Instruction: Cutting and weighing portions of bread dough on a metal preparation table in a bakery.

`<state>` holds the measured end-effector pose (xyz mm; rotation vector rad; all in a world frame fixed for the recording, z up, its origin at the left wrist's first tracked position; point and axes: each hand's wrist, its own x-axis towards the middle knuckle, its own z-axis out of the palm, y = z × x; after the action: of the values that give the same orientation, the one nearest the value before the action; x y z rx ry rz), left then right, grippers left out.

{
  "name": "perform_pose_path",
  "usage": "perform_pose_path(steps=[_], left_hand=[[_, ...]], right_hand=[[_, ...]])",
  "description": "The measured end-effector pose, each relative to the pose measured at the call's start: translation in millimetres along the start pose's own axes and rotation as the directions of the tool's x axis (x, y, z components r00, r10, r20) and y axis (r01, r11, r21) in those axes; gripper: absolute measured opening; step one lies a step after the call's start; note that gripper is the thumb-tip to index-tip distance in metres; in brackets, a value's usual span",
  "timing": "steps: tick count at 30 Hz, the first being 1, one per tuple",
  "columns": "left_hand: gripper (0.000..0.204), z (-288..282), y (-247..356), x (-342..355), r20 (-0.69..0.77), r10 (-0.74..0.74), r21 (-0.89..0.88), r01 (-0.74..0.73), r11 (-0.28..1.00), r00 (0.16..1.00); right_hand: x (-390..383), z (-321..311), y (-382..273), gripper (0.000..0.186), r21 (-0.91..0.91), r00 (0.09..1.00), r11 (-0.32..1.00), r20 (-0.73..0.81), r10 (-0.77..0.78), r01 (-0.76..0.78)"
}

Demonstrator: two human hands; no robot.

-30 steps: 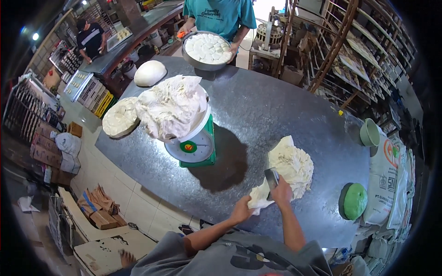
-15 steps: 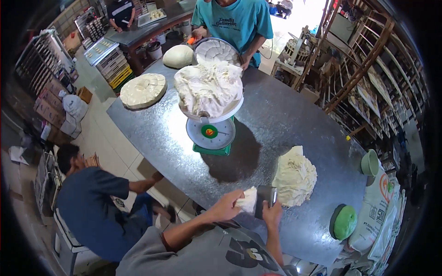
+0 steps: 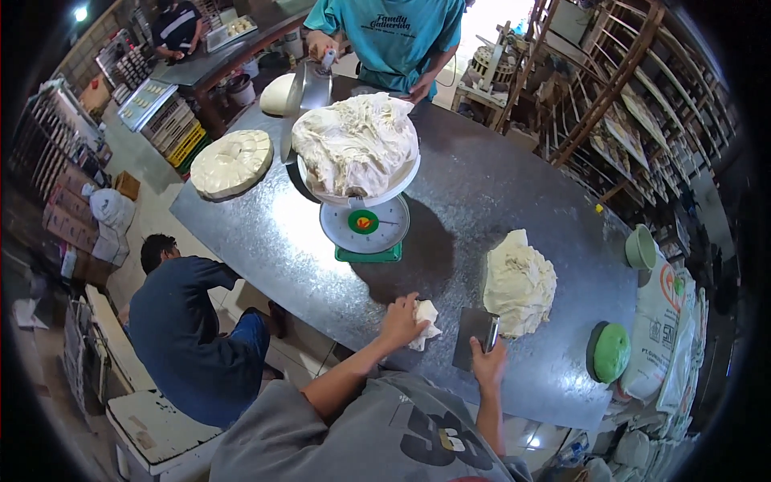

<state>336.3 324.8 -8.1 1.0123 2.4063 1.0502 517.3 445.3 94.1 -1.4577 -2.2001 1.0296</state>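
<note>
L hand (image 3: 401,320) grips dough piece (image 3: 426,321); R hand (image 3: 487,363) grips scraper (image 3: 474,339)

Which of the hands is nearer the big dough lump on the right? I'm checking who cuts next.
Right. The right hand, holding a metal scraper, sits beside the dough lump; the left hand grips a small dough piece farther away.

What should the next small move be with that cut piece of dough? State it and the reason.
Probably lift the small dough piece in the left hand onto the heap on the scale; it is already cut free, with the scraper in the right hand beside the dough lump.
</note>
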Motion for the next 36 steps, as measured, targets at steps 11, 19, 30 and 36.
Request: perform_pose_path(steps=[11, 19, 30, 36], left_hand=[[0.054, -26, 49, 3, 0.623, 0.000, -0.223, 0.177, 0.959, 0.782], [0.095, 11, -3, -23, 0.551, 0.099, -0.189, 0.008, 0.982, 0.829], [0.082, 3, 13, 14, 0.376, 0.547, -0.197, -0.512, 0.836, 0.748], [0.054, 16, -3, 4, 0.408, 0.475, -0.319, -0.366, 0.874, 0.779]], right_hand=[[-55, 8, 49, 0.034, 0.423, 0.895, 0.873, -0.252, 0.369, -0.241], [-65, -7, 9, 0.057, 0.648, 0.847, 0.727, -0.235, 0.477, -0.229], [-37, 38, -41, 0.040, -0.224, 0.928, 0.901, -0.131, 0.349, -0.371], [-26, 68, -47, 0.032, -0.456, 0.946, 0.834, -0.061, 0.319, -0.311]])
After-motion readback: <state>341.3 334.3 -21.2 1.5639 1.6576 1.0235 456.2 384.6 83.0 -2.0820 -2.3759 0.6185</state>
